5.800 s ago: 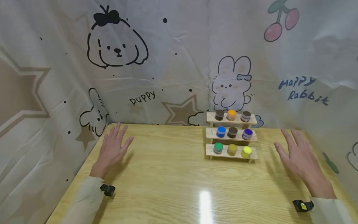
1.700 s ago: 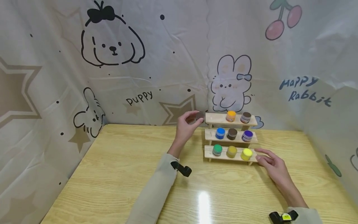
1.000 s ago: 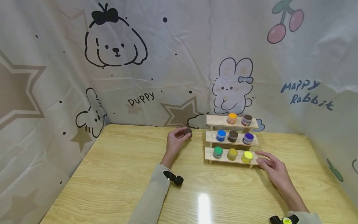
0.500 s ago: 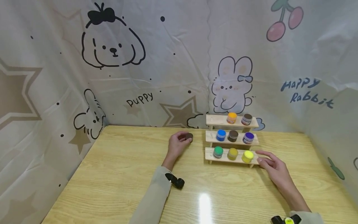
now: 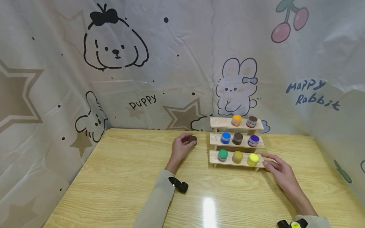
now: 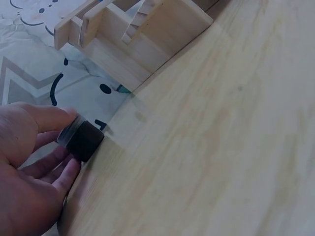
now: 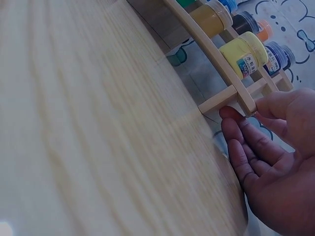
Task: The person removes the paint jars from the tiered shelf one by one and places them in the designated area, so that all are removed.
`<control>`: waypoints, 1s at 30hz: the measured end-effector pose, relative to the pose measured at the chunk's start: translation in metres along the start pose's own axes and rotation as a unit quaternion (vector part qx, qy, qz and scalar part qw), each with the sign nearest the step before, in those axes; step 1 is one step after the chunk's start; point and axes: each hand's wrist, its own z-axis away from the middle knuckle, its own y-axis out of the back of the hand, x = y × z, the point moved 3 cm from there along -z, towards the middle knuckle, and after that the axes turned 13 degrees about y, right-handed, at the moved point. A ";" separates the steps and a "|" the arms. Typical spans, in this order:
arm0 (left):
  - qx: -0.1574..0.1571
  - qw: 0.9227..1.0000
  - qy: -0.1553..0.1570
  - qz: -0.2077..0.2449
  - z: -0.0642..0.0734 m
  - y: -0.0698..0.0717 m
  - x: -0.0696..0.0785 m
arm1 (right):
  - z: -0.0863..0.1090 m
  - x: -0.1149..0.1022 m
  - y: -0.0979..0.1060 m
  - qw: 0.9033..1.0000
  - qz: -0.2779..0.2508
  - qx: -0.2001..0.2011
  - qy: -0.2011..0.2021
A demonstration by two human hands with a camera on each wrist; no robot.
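While the left hand pinches a dark jar at the middle of the head view, we see the right hand gripping the wooden shelf by its lower right corner.

"PUPPY", "Happy Rabbit" on cloth backdrop

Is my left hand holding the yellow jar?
No, your left hand pinches a dark jar, while the yellow jar sits on the bottom shelf.

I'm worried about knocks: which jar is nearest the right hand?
The bright yellow jar, rightmost on the bottom shelf; all others sit farther away.
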 end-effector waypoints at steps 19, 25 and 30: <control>0.017 0.995 -0.086 0.041 0.013 -0.003 0.052 | 0.000 0.003 0.000 1.000 -0.019 -0.011 -0.002; -0.011 0.992 -0.123 0.033 0.023 -0.016 0.076 | 0.000 0.003 -0.002 1.000 -0.025 -0.008 0.002; -0.011 0.990 -0.142 0.014 0.022 -0.031 0.098 | -0.001 0.004 -0.001 1.000 -0.027 -0.008 0.009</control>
